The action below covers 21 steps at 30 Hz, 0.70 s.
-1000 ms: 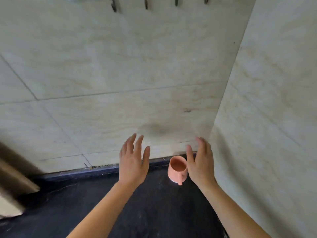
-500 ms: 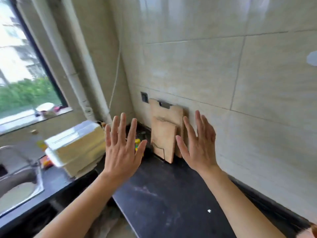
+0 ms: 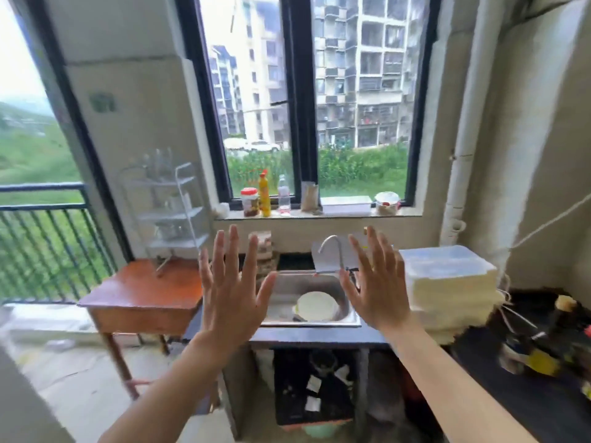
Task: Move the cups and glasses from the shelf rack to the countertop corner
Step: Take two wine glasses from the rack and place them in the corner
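A white wire shelf rack [image 3: 169,206] stands on a small wooden table [image 3: 140,290] at the left, against the wall. Blurred glass items show on its tiers; I cannot tell them apart. My left hand [image 3: 232,289] is raised with its fingers spread and holds nothing, right of the table. My right hand [image 3: 374,279] is raised the same way, empty, in front of the sink [image 3: 307,303]. Both hands are well short of the rack. The pink cup and the countertop corner are out of view.
A white plate [image 3: 316,305] lies in the steel sink under a tap [image 3: 332,251]. White foam boxes [image 3: 447,282] are stacked right of it. Bottles and jars [image 3: 263,196] line the windowsill. The dark countertop [image 3: 527,388] at the right holds blurred clutter. A balcony railing [image 3: 41,241] is far left.
The view has swung left from the tiled corner with the pink cup, past the cutting boards, to the window, sink and rack. Both hands stay raised, open and empty.
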{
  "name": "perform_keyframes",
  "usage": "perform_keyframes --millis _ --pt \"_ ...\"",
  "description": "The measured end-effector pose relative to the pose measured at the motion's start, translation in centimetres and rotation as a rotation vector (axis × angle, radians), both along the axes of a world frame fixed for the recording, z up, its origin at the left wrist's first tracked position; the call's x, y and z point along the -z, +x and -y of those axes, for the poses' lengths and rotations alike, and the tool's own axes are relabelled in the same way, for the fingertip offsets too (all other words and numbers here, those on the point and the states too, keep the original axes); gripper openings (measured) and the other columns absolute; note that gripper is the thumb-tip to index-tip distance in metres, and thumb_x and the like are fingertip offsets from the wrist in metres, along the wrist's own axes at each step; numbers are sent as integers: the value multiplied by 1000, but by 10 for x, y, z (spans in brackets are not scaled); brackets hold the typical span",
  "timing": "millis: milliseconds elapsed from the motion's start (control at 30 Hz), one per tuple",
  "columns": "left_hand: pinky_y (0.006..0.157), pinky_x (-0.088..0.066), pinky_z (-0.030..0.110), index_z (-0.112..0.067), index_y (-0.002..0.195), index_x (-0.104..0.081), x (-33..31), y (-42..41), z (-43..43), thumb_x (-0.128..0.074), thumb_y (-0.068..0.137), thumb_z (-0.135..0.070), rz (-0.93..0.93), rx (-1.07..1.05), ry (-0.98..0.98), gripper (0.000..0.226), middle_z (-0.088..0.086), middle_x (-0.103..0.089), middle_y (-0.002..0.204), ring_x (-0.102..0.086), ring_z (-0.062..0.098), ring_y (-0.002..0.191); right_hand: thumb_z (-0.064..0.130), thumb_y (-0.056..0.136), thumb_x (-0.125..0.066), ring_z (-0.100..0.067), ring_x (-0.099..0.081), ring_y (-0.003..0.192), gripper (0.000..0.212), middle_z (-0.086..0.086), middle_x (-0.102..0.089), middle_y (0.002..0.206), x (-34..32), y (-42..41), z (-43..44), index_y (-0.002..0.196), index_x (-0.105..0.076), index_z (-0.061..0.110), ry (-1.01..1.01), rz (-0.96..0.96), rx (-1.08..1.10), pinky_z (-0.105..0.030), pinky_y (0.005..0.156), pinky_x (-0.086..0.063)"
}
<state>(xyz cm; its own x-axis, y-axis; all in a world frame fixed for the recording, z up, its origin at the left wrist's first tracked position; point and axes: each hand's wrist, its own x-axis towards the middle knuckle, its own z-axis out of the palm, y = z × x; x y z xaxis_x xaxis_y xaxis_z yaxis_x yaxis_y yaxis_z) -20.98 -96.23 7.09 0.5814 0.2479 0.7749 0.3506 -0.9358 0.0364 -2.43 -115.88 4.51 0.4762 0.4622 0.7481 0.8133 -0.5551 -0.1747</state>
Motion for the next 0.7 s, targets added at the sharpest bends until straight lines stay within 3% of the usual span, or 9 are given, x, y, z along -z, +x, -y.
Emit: perform_keyframes --millis 167,367,533,700 --pt "118 -12 62 -12 155 -27 -11 -69 -134 -28 99 -53 -19 -235 -36 70 18 -11 165 -11 38 152 51 96 -52 -40 -34 146 69 -18 -24 166 -12 -48 -180 155 -36 19 -48 22 -200 -51 114 -25" --pt "119 -11 61 -13 156 -25 -10 -103 -240 -30 99 -51 0 -349 -62 69 18 -10 166 -7 33 153 53 97 -50 -39 -29 149 68 -15 -20 167 -13 -66 -315 155 -34 20 -82 -31 -387 -59 114 -33" --pt "120 -11 61 -14 156 -27 15 -83 -322 -25 98 -55 -61 -353 -143 71 15 -10 166 -4 28 153 50 97 -50 -38 -32 148 67 -17 -22 166 6 -48 -406 154 -37 18 -109 -30 -460 -52 114 -34" --pt "122 2 51 -19 157 -22 23 -21 -429 -20 96 -61 -128 -382 -136 74 9 0 166 0 25 153 50 98 -52 -36 -30 149 68 -14 -18 168 15 9 -504 156 -34 20 -93 -45 -469 -50 113 -35"
